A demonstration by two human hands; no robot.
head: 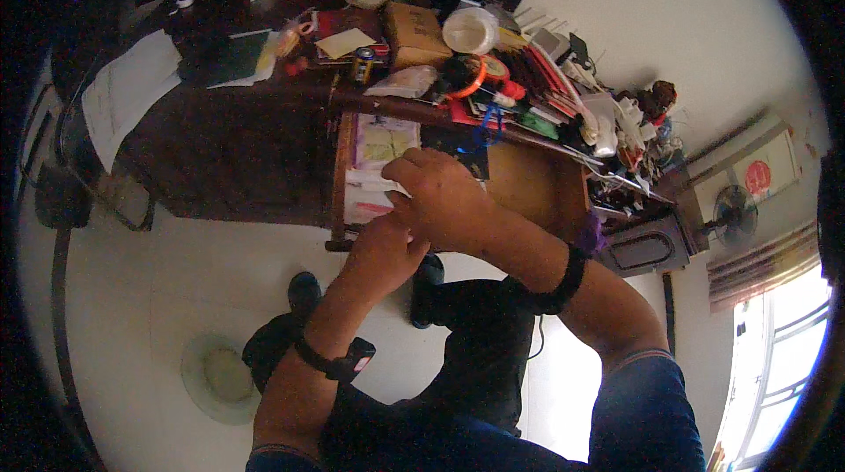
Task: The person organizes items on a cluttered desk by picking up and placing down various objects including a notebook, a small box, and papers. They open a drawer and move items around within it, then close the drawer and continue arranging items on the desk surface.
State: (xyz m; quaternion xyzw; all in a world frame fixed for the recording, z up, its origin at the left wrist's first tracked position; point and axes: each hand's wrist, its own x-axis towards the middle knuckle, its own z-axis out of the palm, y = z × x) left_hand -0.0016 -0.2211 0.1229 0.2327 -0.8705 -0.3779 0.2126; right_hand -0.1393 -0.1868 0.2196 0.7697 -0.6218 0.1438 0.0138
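Observation:
My left hand (383, 254) and my right hand (439, 194) meet over the left part of a pulled-out wooden drawer (528, 175). The fingertips of both are pinched together around something small and whitish, largely hidden by the fingers. Under and beside them lie white papers or packets (363, 198), one with a red stripe. Behind these, a purple-edged printed card or booklet (386, 138) lies flat in the drawer, next to a dark booklet (472, 158).
The dark desk top holds a cardboard box (416, 33), a white tub (471, 31), a battery (363, 64), an orange-rimmed roll (470, 79), books and loose sheets (132, 95). Blue ribbon (490, 128) hangs over the drawer's back. A glass-like round object (221, 376) stands on the floor.

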